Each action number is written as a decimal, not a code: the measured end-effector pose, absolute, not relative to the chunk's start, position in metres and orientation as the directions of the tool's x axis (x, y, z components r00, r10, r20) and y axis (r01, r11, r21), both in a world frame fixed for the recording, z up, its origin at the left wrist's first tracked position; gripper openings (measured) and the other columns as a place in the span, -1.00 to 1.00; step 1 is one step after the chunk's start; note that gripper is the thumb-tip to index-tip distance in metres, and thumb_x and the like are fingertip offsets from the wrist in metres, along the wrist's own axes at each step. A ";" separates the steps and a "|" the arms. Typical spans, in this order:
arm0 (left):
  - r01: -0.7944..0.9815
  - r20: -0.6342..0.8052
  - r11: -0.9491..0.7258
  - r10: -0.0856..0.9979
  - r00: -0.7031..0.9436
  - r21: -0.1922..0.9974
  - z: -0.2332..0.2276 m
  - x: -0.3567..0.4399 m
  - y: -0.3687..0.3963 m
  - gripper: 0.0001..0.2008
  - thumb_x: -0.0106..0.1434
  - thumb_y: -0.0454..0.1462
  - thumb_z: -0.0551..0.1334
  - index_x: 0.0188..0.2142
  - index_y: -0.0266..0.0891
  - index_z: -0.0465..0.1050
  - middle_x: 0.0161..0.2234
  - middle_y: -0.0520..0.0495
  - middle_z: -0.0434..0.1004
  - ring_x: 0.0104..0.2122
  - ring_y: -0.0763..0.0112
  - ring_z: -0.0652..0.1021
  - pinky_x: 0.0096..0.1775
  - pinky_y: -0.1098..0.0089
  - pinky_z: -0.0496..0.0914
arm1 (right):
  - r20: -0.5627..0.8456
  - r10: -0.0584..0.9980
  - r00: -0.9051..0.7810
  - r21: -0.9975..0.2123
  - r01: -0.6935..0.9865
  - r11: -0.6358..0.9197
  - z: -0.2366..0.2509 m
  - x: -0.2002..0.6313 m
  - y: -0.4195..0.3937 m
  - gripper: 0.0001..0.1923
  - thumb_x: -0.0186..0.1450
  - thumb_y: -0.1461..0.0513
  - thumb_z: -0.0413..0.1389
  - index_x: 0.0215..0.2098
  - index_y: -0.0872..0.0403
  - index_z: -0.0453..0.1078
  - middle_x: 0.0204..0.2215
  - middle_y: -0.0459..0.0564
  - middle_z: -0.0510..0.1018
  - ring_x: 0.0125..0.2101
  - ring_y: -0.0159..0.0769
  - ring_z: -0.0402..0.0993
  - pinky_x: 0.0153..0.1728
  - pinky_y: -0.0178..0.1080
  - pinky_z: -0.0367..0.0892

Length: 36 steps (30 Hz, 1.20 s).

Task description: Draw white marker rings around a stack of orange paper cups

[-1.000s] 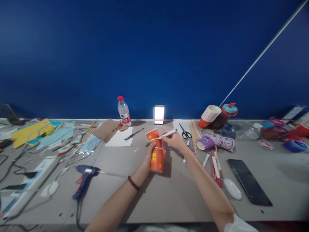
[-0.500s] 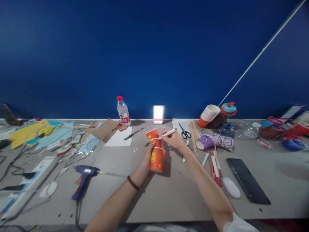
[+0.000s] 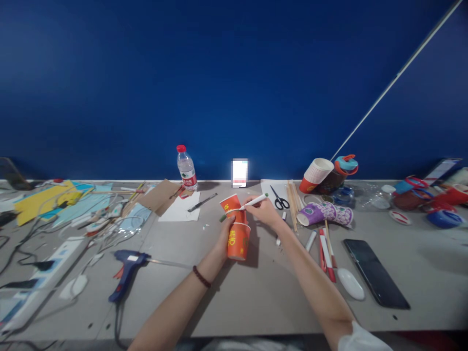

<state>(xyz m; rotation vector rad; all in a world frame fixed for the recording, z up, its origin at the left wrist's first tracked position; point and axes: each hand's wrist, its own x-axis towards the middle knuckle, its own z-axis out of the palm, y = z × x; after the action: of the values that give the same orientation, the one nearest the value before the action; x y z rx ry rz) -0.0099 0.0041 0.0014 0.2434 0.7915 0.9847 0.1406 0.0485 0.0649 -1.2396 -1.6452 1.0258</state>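
Note:
My left hand [image 3: 225, 238] is wrapped round a stack of orange paper cups [image 3: 238, 244] with yellow print, held over the table. The upper cup tilts to the left, and its white rim shows. A small dark green piece [image 3: 222, 218], perhaps a marker cap, pokes out by the left fingers. In my right hand [image 3: 263, 210], a white marker [image 3: 256, 200] with a green end is pinched. Its tip points left and reaches the upper part of the cups; whether it touches them I cannot tell.
Black scissors [image 3: 280, 199], wooden sticks [image 3: 292, 204] and purple cups [image 3: 325, 215] lie to the right. A phone [image 3: 376, 273] and a white mouse [image 3: 350, 283] are nearer. On the left are a blue glue gun [image 3: 127, 273], a power strip [image 3: 47, 282] and a water bottle [image 3: 186, 168].

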 end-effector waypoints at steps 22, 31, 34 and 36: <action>-0.671 -0.479 0.563 0.811 0.336 0.483 0.002 -0.008 0.004 -0.62 0.15 -0.07 0.31 -0.19 -0.34 0.45 -0.43 -0.13 0.60 -0.53 0.34 0.58 -0.47 0.40 0.46 | 0.130 0.974 -0.184 -0.946 0.270 0.177 0.065 0.141 0.050 -0.90 0.06 0.23 0.10 -0.49 0.08 0.45 -0.53 -0.08 0.54 -0.48 -0.33 0.44 -0.46 -0.33 0.33; -0.677 -0.497 0.583 0.792 0.353 0.449 0.002 -0.008 0.004 -0.63 0.16 -0.07 0.30 -0.21 -0.36 0.45 -0.44 -0.14 0.59 -0.53 0.32 0.58 -0.49 0.39 0.46 | 0.130 0.976 -0.177 -0.940 0.292 0.178 0.067 0.140 0.049 -0.91 0.06 0.24 0.09 -0.51 0.07 0.43 -0.54 -0.07 0.54 -0.49 -0.32 0.44 -0.46 -0.32 0.32; -0.673 -0.496 0.581 0.795 0.350 0.458 0.004 -0.008 0.003 -0.65 0.16 -0.08 0.30 -0.23 -0.35 0.46 -0.44 -0.14 0.59 -0.53 0.33 0.58 -0.48 0.40 0.46 | 0.138 0.975 -0.173 -0.935 0.303 0.186 0.068 0.140 0.049 -0.91 0.05 0.24 0.09 -0.51 0.08 0.43 -0.54 -0.07 0.54 -0.48 -0.32 0.43 -0.45 -0.31 0.32; -0.667 -0.494 0.574 0.801 0.337 0.475 0.005 -0.007 0.003 -0.65 0.17 -0.09 0.30 -0.23 -0.35 0.46 -0.44 -0.15 0.59 -0.52 0.32 0.59 -0.47 0.40 0.46 | 0.136 0.975 -0.175 -0.938 0.295 0.184 0.068 0.140 0.048 -0.90 0.05 0.23 0.09 -0.50 0.08 0.43 -0.53 -0.07 0.54 -0.49 -0.32 0.43 -0.46 -0.31 0.32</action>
<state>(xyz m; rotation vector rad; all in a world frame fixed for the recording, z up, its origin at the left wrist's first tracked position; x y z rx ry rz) -0.0074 0.0031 0.0052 0.2003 0.7612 0.9649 0.1400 0.0485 0.0679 -1.2308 -1.6275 1.0291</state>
